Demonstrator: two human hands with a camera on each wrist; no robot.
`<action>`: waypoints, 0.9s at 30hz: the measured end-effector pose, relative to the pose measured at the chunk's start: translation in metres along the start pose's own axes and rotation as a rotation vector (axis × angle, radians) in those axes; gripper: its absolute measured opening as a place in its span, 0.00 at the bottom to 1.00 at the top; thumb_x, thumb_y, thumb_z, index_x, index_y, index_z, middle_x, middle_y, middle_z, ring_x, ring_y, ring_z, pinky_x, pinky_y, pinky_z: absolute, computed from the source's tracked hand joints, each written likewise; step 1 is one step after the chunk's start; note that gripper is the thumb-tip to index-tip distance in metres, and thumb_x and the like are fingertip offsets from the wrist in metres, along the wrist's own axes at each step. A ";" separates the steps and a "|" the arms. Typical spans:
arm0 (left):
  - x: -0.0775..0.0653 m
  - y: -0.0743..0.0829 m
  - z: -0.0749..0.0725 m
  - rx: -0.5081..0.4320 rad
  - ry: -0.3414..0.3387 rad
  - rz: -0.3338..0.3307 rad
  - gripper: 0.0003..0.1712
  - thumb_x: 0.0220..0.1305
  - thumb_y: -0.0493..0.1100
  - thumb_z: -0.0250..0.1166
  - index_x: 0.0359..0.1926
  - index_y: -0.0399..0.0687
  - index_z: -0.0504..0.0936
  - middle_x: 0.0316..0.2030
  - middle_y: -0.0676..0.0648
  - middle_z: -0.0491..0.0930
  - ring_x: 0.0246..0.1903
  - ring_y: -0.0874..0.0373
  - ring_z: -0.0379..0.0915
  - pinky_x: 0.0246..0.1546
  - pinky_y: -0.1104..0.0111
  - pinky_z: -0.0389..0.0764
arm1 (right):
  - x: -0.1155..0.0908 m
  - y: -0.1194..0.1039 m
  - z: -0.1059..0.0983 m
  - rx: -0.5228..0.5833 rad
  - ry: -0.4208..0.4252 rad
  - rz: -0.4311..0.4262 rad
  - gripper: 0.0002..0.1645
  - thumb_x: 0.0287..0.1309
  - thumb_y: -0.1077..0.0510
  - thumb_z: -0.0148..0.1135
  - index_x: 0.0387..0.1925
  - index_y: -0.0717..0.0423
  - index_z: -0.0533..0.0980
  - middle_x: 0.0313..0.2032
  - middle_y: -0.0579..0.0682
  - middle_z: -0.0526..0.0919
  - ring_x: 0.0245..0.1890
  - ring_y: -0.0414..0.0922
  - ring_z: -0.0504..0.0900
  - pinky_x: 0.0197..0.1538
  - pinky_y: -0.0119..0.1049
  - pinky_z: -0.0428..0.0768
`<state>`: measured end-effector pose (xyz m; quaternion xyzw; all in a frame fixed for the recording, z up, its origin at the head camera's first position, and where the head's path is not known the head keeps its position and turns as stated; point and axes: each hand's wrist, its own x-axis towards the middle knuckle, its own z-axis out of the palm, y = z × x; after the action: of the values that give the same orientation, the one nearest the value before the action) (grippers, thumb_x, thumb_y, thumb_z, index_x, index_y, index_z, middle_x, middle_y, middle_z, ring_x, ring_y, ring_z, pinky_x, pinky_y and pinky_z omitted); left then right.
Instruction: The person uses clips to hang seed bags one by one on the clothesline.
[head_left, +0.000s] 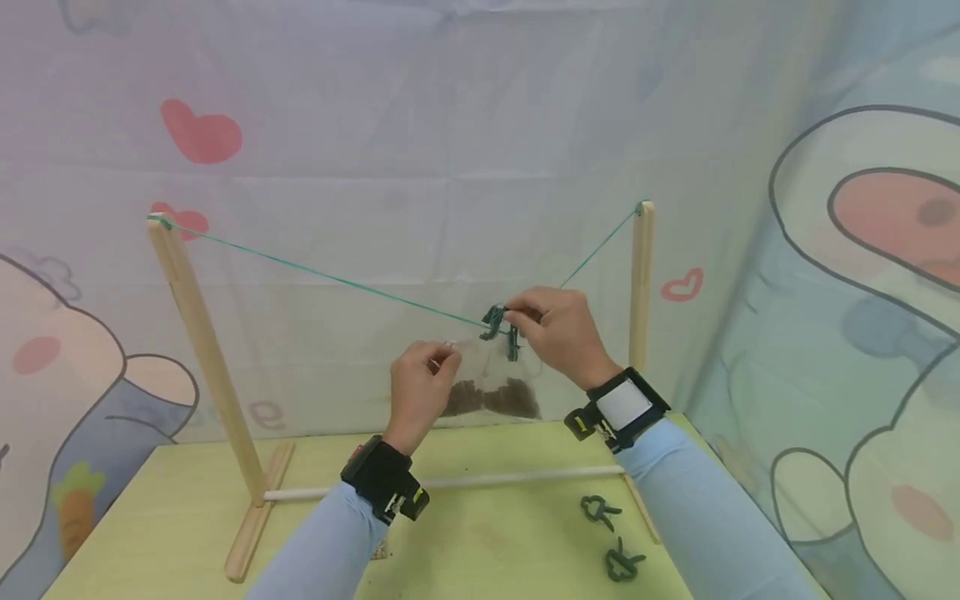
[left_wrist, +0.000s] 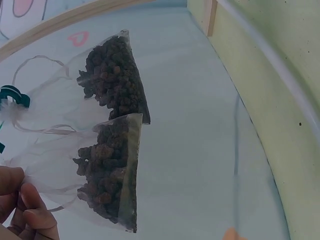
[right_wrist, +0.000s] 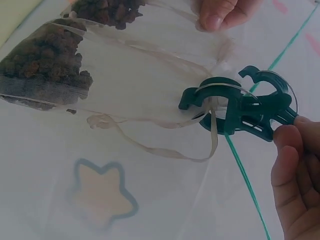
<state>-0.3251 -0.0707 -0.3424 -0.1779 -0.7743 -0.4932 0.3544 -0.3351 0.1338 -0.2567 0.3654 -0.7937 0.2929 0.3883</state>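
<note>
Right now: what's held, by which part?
Left hand: a sheer white mesh bag, by its upper part. Right hand: a dark-green plastic clip, by its handle end.

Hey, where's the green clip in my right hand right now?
In the right wrist view, the green clip is right of centre, at the green string, between your right hand and a clear bag.

Two bags (head_left: 512, 398) hang below the line (head_left: 367, 289), between the posts (head_left: 204, 350).
</note>
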 end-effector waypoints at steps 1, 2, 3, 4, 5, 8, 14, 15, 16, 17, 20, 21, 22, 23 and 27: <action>0.000 0.001 0.001 -0.005 -0.006 -0.006 0.05 0.69 0.33 0.67 0.37 0.35 0.89 0.35 0.39 0.83 0.28 0.47 0.76 0.31 0.64 0.77 | 0.000 0.000 0.001 -0.008 -0.006 -0.002 0.03 0.60 0.67 0.73 0.36 0.64 0.88 0.31 0.56 0.90 0.23 0.47 0.84 0.29 0.40 0.80; 0.001 0.001 0.002 -0.011 -0.012 -0.011 0.05 0.69 0.33 0.67 0.38 0.35 0.89 0.35 0.39 0.84 0.29 0.48 0.76 0.31 0.64 0.76 | 0.000 0.000 0.001 -0.014 -0.010 -0.006 0.03 0.60 0.67 0.73 0.36 0.64 0.88 0.31 0.56 0.90 0.24 0.47 0.84 0.28 0.40 0.80; 0.001 0.002 0.003 -0.012 -0.018 -0.013 0.05 0.69 0.33 0.68 0.39 0.35 0.89 0.36 0.39 0.84 0.29 0.48 0.76 0.31 0.65 0.76 | 0.000 0.000 0.002 -0.022 -0.018 -0.009 0.03 0.59 0.67 0.73 0.36 0.64 0.88 0.32 0.56 0.90 0.24 0.47 0.84 0.28 0.40 0.80; 0.002 0.003 0.004 -0.016 -0.024 -0.013 0.05 0.69 0.33 0.68 0.39 0.35 0.89 0.36 0.38 0.84 0.29 0.48 0.76 0.31 0.65 0.76 | 0.000 0.000 0.003 -0.032 -0.026 -0.009 0.03 0.60 0.67 0.73 0.36 0.64 0.88 0.32 0.56 0.90 0.24 0.47 0.84 0.29 0.40 0.80; 0.002 0.004 0.004 -0.022 -0.029 -0.014 0.05 0.69 0.34 0.68 0.40 0.35 0.89 0.37 0.38 0.84 0.29 0.49 0.76 0.31 0.65 0.76 | 0.000 0.000 0.004 -0.039 -0.035 -0.005 0.03 0.60 0.67 0.72 0.36 0.64 0.88 0.33 0.56 0.90 0.24 0.47 0.84 0.29 0.40 0.80; 0.003 0.005 0.005 -0.036 -0.042 -0.013 0.06 0.70 0.34 0.68 0.41 0.34 0.89 0.37 0.39 0.84 0.29 0.50 0.76 0.31 0.66 0.76 | 0.000 0.000 0.006 -0.034 -0.065 0.018 0.03 0.61 0.67 0.72 0.36 0.64 0.88 0.34 0.57 0.90 0.25 0.47 0.85 0.30 0.40 0.81; 0.003 0.007 0.006 -0.057 -0.057 -0.007 0.06 0.70 0.35 0.68 0.42 0.36 0.89 0.37 0.41 0.83 0.29 0.51 0.75 0.31 0.67 0.75 | 0.001 -0.002 0.006 0.021 -0.131 0.080 0.04 0.62 0.66 0.71 0.36 0.64 0.88 0.35 0.57 0.90 0.28 0.47 0.86 0.32 0.40 0.82; 0.003 0.007 0.006 -0.059 -0.057 -0.007 0.06 0.71 0.35 0.68 0.42 0.37 0.89 0.37 0.41 0.83 0.28 0.51 0.74 0.31 0.67 0.75 | 0.000 -0.003 0.006 0.030 -0.145 0.087 0.04 0.62 0.66 0.71 0.37 0.64 0.88 0.36 0.57 0.90 0.28 0.48 0.87 0.33 0.41 0.83; 0.003 0.008 0.007 -0.060 -0.056 -0.010 0.06 0.70 0.35 0.68 0.42 0.37 0.89 0.37 0.41 0.83 0.28 0.51 0.74 0.30 0.67 0.75 | 0.000 -0.003 0.005 0.041 -0.162 0.094 0.05 0.62 0.65 0.71 0.38 0.64 0.88 0.36 0.57 0.90 0.29 0.48 0.87 0.34 0.41 0.85; 0.003 0.008 0.007 -0.059 -0.054 -0.012 0.05 0.70 0.35 0.68 0.41 0.38 0.89 0.37 0.41 0.83 0.28 0.52 0.75 0.30 0.67 0.75 | 0.000 -0.003 0.005 0.057 -0.178 0.102 0.06 0.62 0.65 0.72 0.39 0.65 0.88 0.37 0.58 0.90 0.30 0.49 0.88 0.35 0.42 0.85; 0.003 0.008 0.007 -0.061 -0.052 -0.024 0.05 0.70 0.34 0.68 0.41 0.38 0.90 0.36 0.41 0.83 0.27 0.52 0.75 0.29 0.68 0.75 | -0.001 -0.003 0.003 0.092 -0.234 0.119 0.11 0.61 0.63 0.74 0.43 0.66 0.87 0.36 0.58 0.89 0.30 0.49 0.88 0.36 0.43 0.87; 0.003 0.007 0.007 -0.058 -0.052 -0.028 0.05 0.70 0.34 0.67 0.41 0.38 0.90 0.36 0.41 0.83 0.27 0.52 0.75 0.29 0.68 0.75 | -0.001 -0.002 0.002 0.104 -0.251 0.125 0.13 0.60 0.63 0.74 0.45 0.66 0.86 0.35 0.57 0.89 0.29 0.48 0.88 0.36 0.42 0.87; 0.003 0.007 0.007 -0.057 -0.050 -0.031 0.05 0.70 0.34 0.67 0.41 0.37 0.89 0.36 0.41 0.83 0.27 0.52 0.75 0.29 0.68 0.75 | -0.001 -0.002 0.002 0.117 -0.266 0.131 0.14 0.60 0.62 0.74 0.46 0.66 0.86 0.35 0.56 0.88 0.29 0.47 0.88 0.36 0.42 0.87; 0.003 0.007 0.007 -0.055 -0.050 -0.035 0.05 0.70 0.34 0.67 0.41 0.37 0.89 0.36 0.41 0.83 0.27 0.52 0.75 0.29 0.68 0.75 | -0.001 -0.001 0.001 0.125 -0.278 0.133 0.15 0.60 0.62 0.75 0.46 0.66 0.86 0.34 0.55 0.88 0.28 0.46 0.87 0.35 0.41 0.86; 0.003 0.006 0.007 -0.047 -0.053 -0.044 0.05 0.70 0.34 0.68 0.39 0.37 0.89 0.35 0.41 0.83 0.27 0.52 0.75 0.28 0.68 0.75 | -0.001 -0.001 0.000 0.120 -0.309 0.114 0.15 0.61 0.61 0.74 0.48 0.65 0.85 0.32 0.52 0.87 0.28 0.44 0.85 0.35 0.40 0.85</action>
<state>-0.3259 -0.0623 -0.3378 -0.1821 -0.7753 -0.5142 0.3184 -0.3338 0.1338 -0.2569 0.3830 -0.8445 0.3016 0.2217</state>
